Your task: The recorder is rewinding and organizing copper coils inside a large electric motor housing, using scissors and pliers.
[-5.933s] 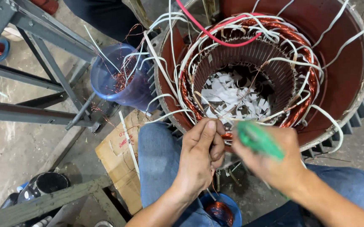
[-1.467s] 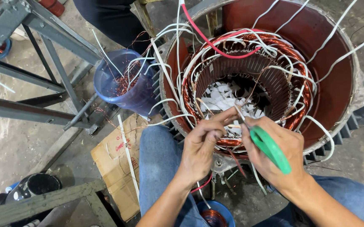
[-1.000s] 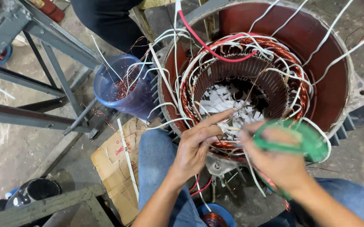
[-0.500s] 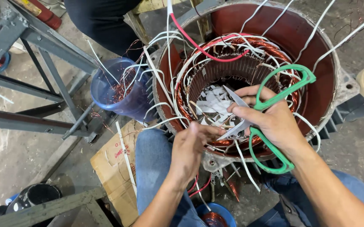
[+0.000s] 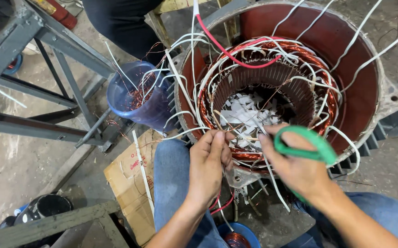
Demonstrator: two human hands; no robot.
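A large red motor stator [image 5: 364, 82] stands open in front of me, ringed with copper windings [image 5: 208, 115] and white sleeved leads. My left hand [image 5: 210, 167] pinches thin wires at the near rim of the windings. My right hand [image 5: 300, 167] is beside it, fingers through the handles of green scissors [image 5: 307, 149], blades hidden by the hand. White paper scraps [image 5: 245, 115] lie at the bottom of the bore. A red lead [image 5: 222, 46] arcs across the top.
A blue bucket [image 5: 134, 101] with copper wire scraps stands left of the stator. A grey steel frame [image 5: 33, 50] fills the left side. Cardboard [image 5: 130, 183] lies by my knee. Another person's dark legs [image 5: 116, 27] are behind. A small blue tub [image 5: 238, 236] sits below.
My right hand has come down from over the bore to the near rim beside the left hand, with the scissors turned in the grip. The left hand stays on the wires.
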